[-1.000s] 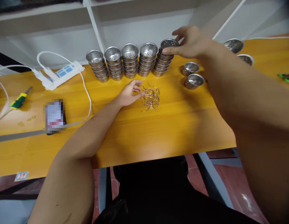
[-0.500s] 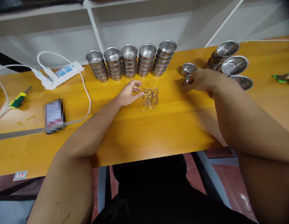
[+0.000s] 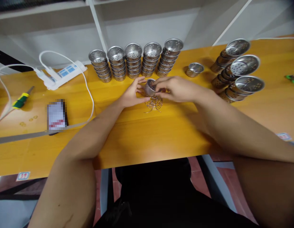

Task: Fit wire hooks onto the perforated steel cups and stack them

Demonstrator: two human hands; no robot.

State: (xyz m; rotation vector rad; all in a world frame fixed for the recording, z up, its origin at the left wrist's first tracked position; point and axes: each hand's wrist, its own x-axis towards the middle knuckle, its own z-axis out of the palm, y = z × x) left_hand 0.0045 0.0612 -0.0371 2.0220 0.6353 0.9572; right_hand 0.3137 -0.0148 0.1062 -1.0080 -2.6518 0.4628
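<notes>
A small perforated metal cup (image 3: 150, 88) is held at its right side by my right hand (image 3: 174, 89), just above a pile of thin wire rings or stands (image 3: 153, 104). My left hand (image 3: 134, 94) is on the left of the cup, thumb and fingers spread apart, close beside the cup and the wire. Another small metal cup (image 3: 194, 69) stands alone on the table, to the right behind my right hand.
Several stacks of perforated cups (image 3: 132, 60) stand along the back; larger cups (image 3: 246, 85) are stacked at the right. A power strip (image 3: 63, 74), white cable, screwdriver (image 3: 21, 100) and phone (image 3: 57, 116) lie at the left of the table (image 3: 137, 142).
My right hand has moved left from the right-hand cups and brought one small cup over the wire pile. My left hand has stayed nearly in place.
</notes>
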